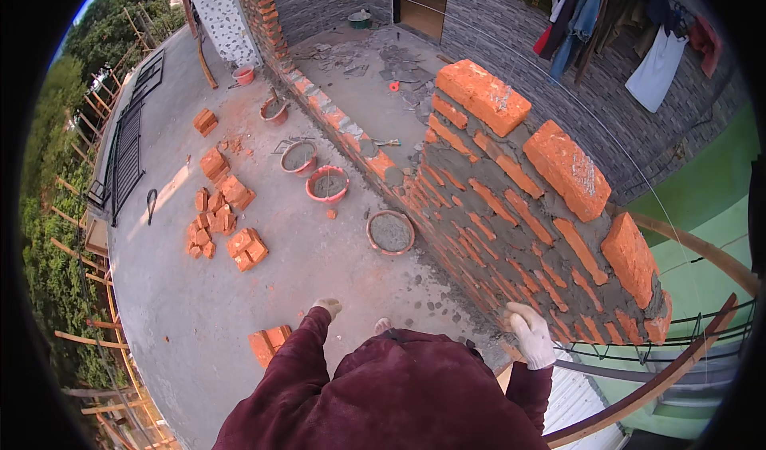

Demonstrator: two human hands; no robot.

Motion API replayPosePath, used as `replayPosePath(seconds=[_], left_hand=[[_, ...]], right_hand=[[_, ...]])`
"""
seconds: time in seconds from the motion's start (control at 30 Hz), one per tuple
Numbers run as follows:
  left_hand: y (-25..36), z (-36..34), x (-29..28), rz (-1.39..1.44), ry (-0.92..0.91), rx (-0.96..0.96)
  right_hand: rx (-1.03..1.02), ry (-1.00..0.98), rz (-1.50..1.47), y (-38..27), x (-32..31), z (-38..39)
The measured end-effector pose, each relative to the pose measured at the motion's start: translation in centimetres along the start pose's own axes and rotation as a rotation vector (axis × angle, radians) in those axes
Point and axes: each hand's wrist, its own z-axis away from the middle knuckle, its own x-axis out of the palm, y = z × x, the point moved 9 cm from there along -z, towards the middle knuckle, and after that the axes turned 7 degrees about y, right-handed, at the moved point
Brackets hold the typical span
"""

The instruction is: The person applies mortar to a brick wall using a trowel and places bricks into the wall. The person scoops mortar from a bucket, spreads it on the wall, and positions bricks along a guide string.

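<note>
The maroon sleeve [383, 394] fills the foreground, the gloved right hand [531, 334] pressing empty against the half-built brick wall [511, 211] and the left hand [325, 306] hanging loosely curled, so leaning could shift bricks in wet mortar.

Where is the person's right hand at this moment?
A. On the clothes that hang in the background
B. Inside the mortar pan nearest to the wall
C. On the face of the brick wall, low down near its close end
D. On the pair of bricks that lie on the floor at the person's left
C: the gloved right hand lies against the mortared face of the brick wall, away from the nearest mortar pan.
</note>
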Motion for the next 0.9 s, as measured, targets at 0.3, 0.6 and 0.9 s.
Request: replayPosePath(seconds=[0.3, 0.6, 0.9], left_hand=[[-23.0, 4.9, -6.7, 0.659, 0.334, -0.337], [-22.2, 4.5, -2.1, 0.39, 0.023, -0.222], [-12.5, -3.7, -26.4, 0.595, 0.282, -0.215]], right_hand=[[0.563, -0.384, 0.056, 23.6, 22.7, -2.8], [-0.346, -1.064, 1.033, 24.3, 38.4, -13.2], [0.283, -0.805, 0.468, 7.1, 60.9, -33.3]])
